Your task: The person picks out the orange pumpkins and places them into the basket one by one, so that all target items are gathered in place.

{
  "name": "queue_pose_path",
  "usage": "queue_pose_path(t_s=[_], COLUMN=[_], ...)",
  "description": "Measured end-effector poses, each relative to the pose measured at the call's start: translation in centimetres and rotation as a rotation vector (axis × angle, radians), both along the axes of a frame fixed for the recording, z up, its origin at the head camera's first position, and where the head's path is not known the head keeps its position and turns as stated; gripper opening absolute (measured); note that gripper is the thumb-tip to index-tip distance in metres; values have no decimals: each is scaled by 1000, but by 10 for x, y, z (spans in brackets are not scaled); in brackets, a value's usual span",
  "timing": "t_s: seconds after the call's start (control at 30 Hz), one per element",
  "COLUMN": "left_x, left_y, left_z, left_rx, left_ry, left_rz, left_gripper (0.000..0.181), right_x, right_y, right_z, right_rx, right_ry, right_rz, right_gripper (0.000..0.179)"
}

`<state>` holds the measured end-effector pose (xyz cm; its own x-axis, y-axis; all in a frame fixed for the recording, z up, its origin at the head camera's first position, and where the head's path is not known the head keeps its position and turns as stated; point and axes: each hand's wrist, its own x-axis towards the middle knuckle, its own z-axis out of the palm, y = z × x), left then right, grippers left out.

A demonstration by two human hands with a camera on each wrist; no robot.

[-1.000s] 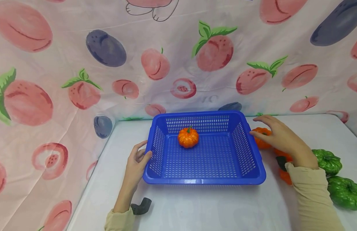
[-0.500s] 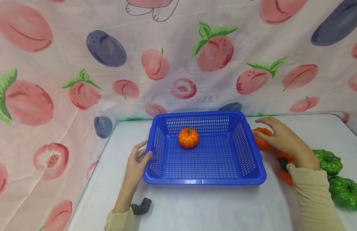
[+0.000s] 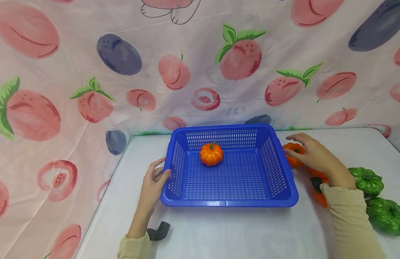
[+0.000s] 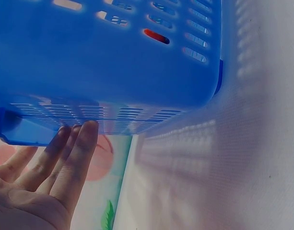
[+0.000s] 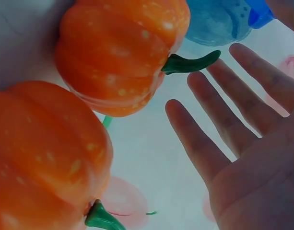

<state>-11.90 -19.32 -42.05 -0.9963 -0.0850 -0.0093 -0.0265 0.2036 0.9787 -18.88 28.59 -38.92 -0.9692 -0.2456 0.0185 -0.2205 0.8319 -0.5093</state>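
A blue plastic basket (image 3: 230,203) with slotted walls stands on the white table, and a small orange pumpkin (image 3: 211,154) with a green stem lies inside it. My left hand (image 3: 153,185) holds the basket's left rim, thumb on the edge; in the left wrist view its fingers (image 4: 82,153) reach up to the outer wall. Beyond the basket's right side, my right hand (image 3: 316,154) hovers with fingers spread over another orange pumpkin (image 3: 292,162). In the right wrist view this hand (image 5: 252,143) is beside a pumpkin's green stem (image 5: 192,63) and holds nothing.
More orange pumpkin (image 3: 320,199) surface shows below the right wrist, partly hidden by the arm. Two green pumpkins (image 3: 386,216) lie at the table's right. A dark angled device (image 3: 159,231) is at the left wrist. Fruit-printed cloth (image 3: 200,72) hangs behind.
My right hand has shifted very slightly right, away from the basket's rim. The left hand, basket and pumpkins have stayed in place.
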Motion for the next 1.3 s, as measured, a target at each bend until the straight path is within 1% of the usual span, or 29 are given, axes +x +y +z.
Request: queue_pose_path(t_s=[0.27, 0.43, 0.6, 0.7, 0.83, 0.97, 1.13, 1.3], left_x=[-1, -1, -2, -2, -1, -1, -1, -1], left_y=[-1, -1, -1, -1, -1, -1, 0, 0], left_z=[-2, -2, -2, -2, -2, -2, -1, -1], left_rx=[-18, -14, -6, -6, -10, -17, -18, -19], left_ry=[2, 1, 2, 3, 0, -3, -3, -3], left_rz=[3, 0, -4, -4, -1, 4, 6, 6], left_gripper=[49, 49, 50, 50, 49, 49, 49, 49], right_x=[-4, -6, -7, -8, -10, -12, -14, -15], right_y=[0, 1, 3, 4, 6, 8, 10, 11], right_z=[-3, -6, -8, -9, -11, -12, -14, -15], right_rx=[32, 57, 82, 85, 85, 76, 54, 27], right_ry=[-36, -25, -38, -29, -24, -36, -63, -101], right_rz=[-4, 22, 29, 38, 51, 47, 44, 34], right_gripper=[62, 56, 53, 50, 50, 52, 54, 59])
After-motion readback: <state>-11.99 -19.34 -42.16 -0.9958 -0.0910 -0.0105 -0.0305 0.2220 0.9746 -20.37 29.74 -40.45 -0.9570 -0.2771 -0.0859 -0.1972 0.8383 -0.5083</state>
